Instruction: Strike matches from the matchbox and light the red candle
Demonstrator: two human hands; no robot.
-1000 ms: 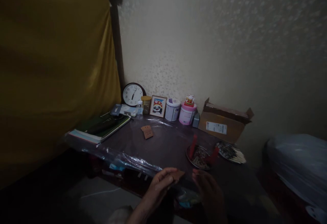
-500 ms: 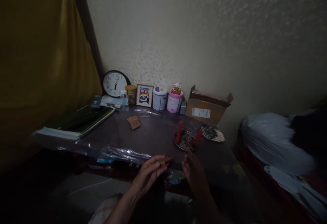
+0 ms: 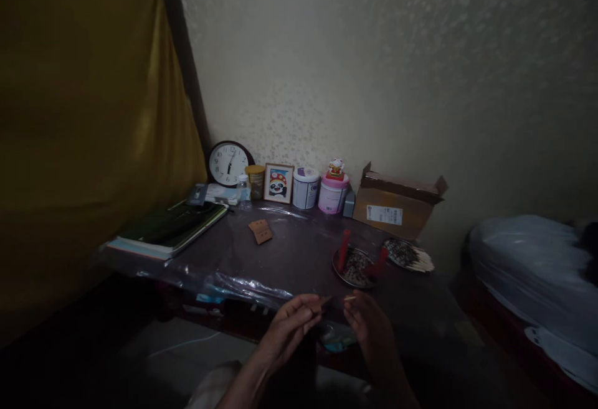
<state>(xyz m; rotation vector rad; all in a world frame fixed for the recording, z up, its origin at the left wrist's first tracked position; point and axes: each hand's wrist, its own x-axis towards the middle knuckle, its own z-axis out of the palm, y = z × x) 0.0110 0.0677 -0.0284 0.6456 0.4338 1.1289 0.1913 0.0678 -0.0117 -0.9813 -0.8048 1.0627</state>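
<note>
My left hand pinches a small piece of brown card at the table's front edge. My right hand faces it, its fingertips holding a thin pale stick, and the two are a short gap apart. Behind them, a round metal dish holds dark bits and two upright red sticks. On a plate lies a heap of dark-tipped sticks. Two pieces of brown card with holes lie stacked on the table's middle.
A clear plastic sheet covers the dark table. Books, a wall clock, a framed panda picture, jars and an open cardboard box line the back. A yellow curtain hangs left; a bagged bundle lies right.
My view has shifted slightly, moving the table in frame. My hands have come a little closer together, and the left still pinches the brown card.
</note>
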